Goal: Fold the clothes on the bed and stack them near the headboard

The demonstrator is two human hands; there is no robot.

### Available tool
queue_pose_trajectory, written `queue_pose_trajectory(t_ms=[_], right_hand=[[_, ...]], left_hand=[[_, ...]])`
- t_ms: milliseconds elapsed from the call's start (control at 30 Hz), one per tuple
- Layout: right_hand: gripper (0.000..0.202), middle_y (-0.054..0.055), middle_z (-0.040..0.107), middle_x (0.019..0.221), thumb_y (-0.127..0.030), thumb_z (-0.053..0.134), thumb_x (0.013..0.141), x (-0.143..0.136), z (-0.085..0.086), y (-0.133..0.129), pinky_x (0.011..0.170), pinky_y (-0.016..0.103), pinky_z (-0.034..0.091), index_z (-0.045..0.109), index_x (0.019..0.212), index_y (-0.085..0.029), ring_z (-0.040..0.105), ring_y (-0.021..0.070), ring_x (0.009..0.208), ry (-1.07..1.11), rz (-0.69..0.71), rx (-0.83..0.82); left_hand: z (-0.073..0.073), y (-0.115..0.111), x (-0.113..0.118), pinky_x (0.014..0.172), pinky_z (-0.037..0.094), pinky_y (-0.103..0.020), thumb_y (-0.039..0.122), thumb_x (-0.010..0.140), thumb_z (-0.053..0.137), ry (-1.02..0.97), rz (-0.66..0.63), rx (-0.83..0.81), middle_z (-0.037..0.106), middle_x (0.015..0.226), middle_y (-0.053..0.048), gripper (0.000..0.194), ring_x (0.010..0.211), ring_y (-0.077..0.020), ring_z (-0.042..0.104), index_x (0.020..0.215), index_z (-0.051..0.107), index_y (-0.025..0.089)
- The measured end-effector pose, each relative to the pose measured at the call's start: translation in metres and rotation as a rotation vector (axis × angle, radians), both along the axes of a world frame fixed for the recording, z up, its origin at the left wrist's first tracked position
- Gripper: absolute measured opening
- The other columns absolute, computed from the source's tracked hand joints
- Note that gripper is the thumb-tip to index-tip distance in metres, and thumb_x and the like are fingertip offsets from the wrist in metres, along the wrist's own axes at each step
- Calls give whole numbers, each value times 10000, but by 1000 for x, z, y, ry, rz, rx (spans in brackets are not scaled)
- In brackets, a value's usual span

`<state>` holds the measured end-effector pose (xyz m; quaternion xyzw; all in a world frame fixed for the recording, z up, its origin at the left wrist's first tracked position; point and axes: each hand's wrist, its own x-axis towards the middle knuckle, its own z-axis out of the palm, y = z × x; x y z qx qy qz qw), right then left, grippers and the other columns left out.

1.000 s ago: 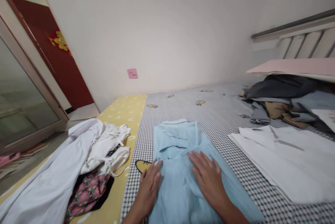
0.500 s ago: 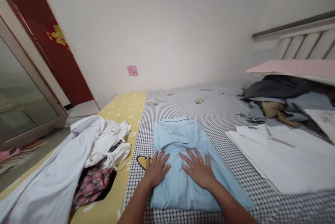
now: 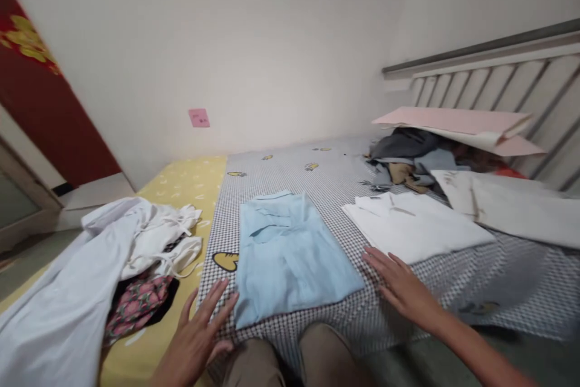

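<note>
A folded light blue shirt (image 3: 290, 260) lies on the checked bed sheet (image 3: 290, 172). My left hand (image 3: 197, 332) is off the shirt's lower left corner, fingers spread, holding nothing. To the right of the shirt, my right hand (image 3: 401, 284) has its fingers apart and holds nothing; its fingertips are close to the near edge of a folded white shirt (image 3: 417, 224). Whether either hand touches the sheet is unclear.
White garments (image 3: 158, 236) and a pink patterned cloth (image 3: 138, 308) are heaped on the yellow sheet (image 3: 181, 185) at left. At right are dark clothes (image 3: 403, 144) under pink boards (image 3: 457, 120), a pale folded garment (image 3: 521, 206) and a radiator (image 3: 498, 88).
Both hands have come off the blue shirt and moved apart, one to each side. The view has turned right, and the person's knees now show at the bottom.
</note>
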<state>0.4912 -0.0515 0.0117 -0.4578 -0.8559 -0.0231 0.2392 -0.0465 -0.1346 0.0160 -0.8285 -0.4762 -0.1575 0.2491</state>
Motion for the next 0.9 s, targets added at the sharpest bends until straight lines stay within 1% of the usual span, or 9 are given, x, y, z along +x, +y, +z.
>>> queue_pose_trajectory(t_ms=[67,133,233,333,467,533,600,767,900], right_hand=[[788,44,347,1629,-64,423,859,2,-14,-14,1196,554,312,261,1573,-354,296,225,1503,-105,-2,6],[814,36,307,1646,-33,419,838,-8,-22,-18,1207,547,290,274,1571,-356,246,224,1520,-135,7,0],[807,2,280,1654,-76,495,832,-28,-26,-7,1226,580,209,318,1548,-406,183,251,1536,-117,67,-65],[839,-16,347,1626,-176,656,777,-42,-24,15,1222,615,140,367,1515,-451,205,300,1528,-123,173,-204],[781,11,443,1577,-380,741,749,-45,-19,39,1184,624,189,450,1471,-452,307,357,1485,-106,183,-363],[731,17,480,1552,-409,730,739,-46,-15,47,1142,616,251,504,1433,-455,363,373,1445,-97,126,-407],[635,15,536,1505,-329,669,757,-51,-10,53,1096,579,314,574,1373,-453,427,351,1389,-77,78,-415],[337,64,699,1201,-259,477,834,-73,-2,64,986,474,431,756,1017,-309,585,275,1152,126,3,-356],[277,86,614,1375,-317,490,825,-81,11,61,1063,504,409,752,903,-268,531,297,1272,272,-50,-294]], left_hand=[[-9,-1,8,1255,13,-521,561,797,718,43,-31,-1,438,1569,-138,895,1407,-318,466,1554,290,354],[-9,3,21,1250,-31,-539,521,773,762,52,7,-60,407,1585,-137,941,1427,-331,436,1558,269,363],[1,12,38,1239,27,-618,326,792,775,57,130,-260,318,1630,-90,938,1492,-331,324,1553,234,405],[13,22,47,1212,77,-694,201,776,756,46,212,-516,285,1644,-31,975,1525,-326,237,1541,200,439],[22,33,51,1174,72,-755,313,863,680,-45,232,-713,274,1643,-18,789,1528,-344,220,1518,263,458],[21,39,52,1165,87,-761,355,933,578,-117,242,-748,288,1637,-7,632,1528,-344,221,1494,315,479],[16,47,53,1166,99,-751,322,957,527,-169,276,-757,316,1627,16,549,1526,-336,228,1452,383,510],[2,65,51,1194,189,-670,169,982,341,-329,383,-684,460,1556,16,519,1488,-275,339,1347,570,458],[15,64,44,1193,292,-603,176,978,292,-470,340,-615,480,1538,-30,531,1469,-261,373,1429,515,343]])
